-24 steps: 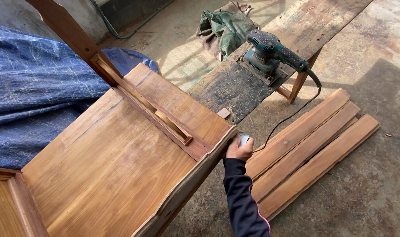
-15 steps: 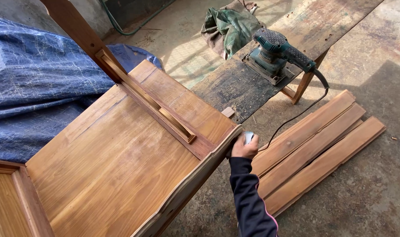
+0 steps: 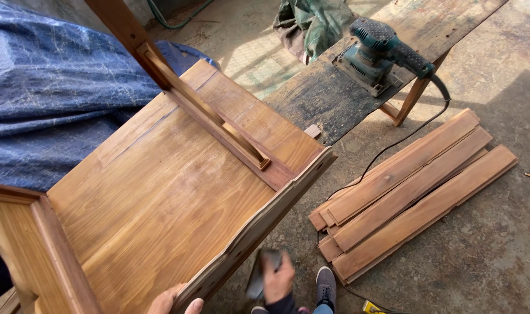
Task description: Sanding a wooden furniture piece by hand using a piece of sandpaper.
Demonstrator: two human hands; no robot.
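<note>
Our left hand (image 3: 173, 300) gripped the lower edge of the wooden cabinet panel (image 3: 160, 192), fingers curled on it. Our right hand (image 3: 276, 279) was clamped on a blurred sanding block (image 3: 259, 272) against the scalloped edge (image 3: 259, 229); judging by the dull patches, much sanding remained.

The single head view looks steeply down from standing height onto a large wooden panel (image 3: 160, 192), which fills the lower left of the frame, close enough that its near corner runs off the bottom edge. Beyond the panel the view reaches a plank bench (image 3: 358, 81) carrying a green sander (image 3: 378, 49), and right of the panel a stack of boards (image 3: 413, 189) on the concrete floor (image 3: 486, 256).
</note>
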